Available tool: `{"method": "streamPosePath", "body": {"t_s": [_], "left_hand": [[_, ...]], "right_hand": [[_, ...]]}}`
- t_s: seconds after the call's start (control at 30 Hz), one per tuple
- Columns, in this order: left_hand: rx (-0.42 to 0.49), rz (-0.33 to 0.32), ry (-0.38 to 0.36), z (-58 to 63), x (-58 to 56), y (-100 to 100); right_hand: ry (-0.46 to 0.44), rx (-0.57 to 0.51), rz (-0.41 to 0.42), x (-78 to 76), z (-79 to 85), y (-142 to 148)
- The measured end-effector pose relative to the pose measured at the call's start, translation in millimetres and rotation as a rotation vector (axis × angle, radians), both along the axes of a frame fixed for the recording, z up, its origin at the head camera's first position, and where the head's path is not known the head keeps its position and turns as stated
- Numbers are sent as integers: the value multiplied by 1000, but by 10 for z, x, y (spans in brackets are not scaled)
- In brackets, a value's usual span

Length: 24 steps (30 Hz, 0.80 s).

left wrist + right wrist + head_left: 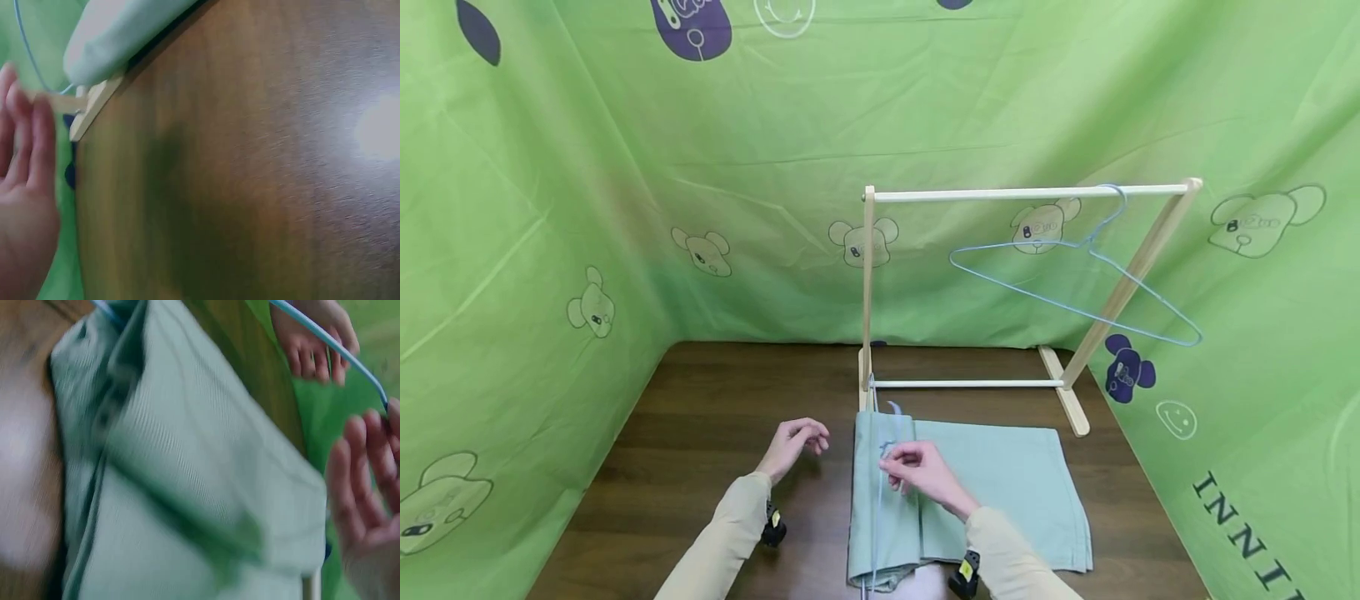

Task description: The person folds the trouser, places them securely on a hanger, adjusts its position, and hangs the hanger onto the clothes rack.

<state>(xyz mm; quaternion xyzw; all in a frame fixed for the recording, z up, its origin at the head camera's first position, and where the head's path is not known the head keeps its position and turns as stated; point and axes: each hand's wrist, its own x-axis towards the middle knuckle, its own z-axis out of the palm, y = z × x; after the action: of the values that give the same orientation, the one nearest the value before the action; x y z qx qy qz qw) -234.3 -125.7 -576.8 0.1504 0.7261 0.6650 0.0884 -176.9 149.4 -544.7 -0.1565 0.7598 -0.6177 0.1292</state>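
Observation:
My right hand (925, 473) is above the folded left part of a pale green cloth (1007, 492), pinching a thin blue wire hanger (340, 349) between thumb and fingers. Part of that hanger runs lengthwise over the cloth's folded strip, and another bit pokes out at the near end of the fold. Left of the cloth, my left hand (793, 446) hovers over the table with loosely bent fingers, holding nothing. In the left wrist view its fingers (40, 137) appear extended. The cloth lies flat on the right and is doubled over in layers on the left.
A wooden rack (1030, 196) with a white top bar stands behind the cloth. From its right end hangs a second blue hanger (1030, 287), bare. Brown wooden table (700, 417) extends to the left. Green printed fabric (760, 125) encloses the back and sides.

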Motion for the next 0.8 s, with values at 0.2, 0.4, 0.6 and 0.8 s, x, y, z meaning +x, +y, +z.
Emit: {"method": "streamPosePath", "body": {"t_s": [0.2,0.4,0.6,0.8], "left_hand": [[73,-379,-224,44,-16,-184],[101,-541,-275,133,15,-293],[107,-584,-291,197,20,-264],[102,-575,-313,208,43,-313]], "right_hand": [[139,189,-106,28,26,-230],[227,287,-154,48,41,-297],[263,336,-120,81,105,-428],[192,409,-231,83,72,-398]]}}
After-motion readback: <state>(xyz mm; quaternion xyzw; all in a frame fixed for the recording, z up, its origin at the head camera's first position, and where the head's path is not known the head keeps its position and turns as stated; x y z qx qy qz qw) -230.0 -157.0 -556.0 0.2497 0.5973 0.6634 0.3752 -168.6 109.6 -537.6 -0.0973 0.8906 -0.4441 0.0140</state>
